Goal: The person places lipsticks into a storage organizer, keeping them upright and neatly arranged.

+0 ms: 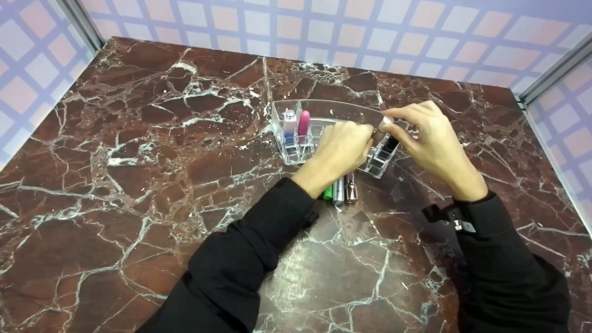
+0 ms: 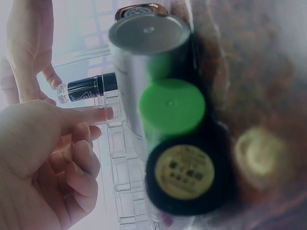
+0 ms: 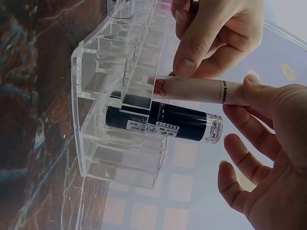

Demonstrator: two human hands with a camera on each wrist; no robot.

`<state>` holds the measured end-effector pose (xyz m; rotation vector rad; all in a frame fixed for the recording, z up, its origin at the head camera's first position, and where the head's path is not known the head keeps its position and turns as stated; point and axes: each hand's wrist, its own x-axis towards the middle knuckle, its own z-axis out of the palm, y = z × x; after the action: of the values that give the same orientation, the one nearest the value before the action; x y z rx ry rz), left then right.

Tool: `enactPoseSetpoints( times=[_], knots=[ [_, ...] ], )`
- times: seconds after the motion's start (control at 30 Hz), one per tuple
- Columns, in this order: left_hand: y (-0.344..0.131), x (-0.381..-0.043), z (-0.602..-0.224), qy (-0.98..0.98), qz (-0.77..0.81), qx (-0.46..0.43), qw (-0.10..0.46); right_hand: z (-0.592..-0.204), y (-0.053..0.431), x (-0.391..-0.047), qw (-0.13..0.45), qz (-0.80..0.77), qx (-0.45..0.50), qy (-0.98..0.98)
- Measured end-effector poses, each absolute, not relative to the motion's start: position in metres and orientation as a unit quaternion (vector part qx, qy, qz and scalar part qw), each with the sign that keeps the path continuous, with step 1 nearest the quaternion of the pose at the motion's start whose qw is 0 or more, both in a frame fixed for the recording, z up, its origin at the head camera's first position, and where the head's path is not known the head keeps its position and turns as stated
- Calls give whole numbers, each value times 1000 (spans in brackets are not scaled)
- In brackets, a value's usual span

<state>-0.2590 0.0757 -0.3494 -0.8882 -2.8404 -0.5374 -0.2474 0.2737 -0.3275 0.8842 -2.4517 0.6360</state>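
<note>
A pale pink lipstick tube [image 3: 201,90] with a bear outline stands partly inside the clear acrylic organizer [image 1: 292,161]. My right hand [image 1: 432,134] pinches its upper end between thumb and index finger, the other fingers loosely spread. Lower on the same tube, my left hand [image 1: 344,143] pinches it with its thumb and a finger, just above the organizer. Beside it, in a neighbouring compartment, a black lipstick tube [image 3: 184,123] with a clear end and a white label stands.
At the organizer's left end stand a pink-and-blue tube [image 1: 289,126] and a bright pink tube [image 1: 304,122]. Before the organizer lie a green-ended tube [image 1: 328,192], a silver tube [image 1: 338,190] and a rose-gold tube [image 1: 351,190]. Checked panels [image 1: 259,23] border the marbled table [image 1: 138,194].
</note>
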Motion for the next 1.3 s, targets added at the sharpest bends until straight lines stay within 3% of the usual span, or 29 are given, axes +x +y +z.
enactPoseSetpoints(
  times=[1.3],
  knots=[
    [77,-257,-353,-941,-175,-284,54,-331,272,-248,171,244,267,-916]
  ],
)
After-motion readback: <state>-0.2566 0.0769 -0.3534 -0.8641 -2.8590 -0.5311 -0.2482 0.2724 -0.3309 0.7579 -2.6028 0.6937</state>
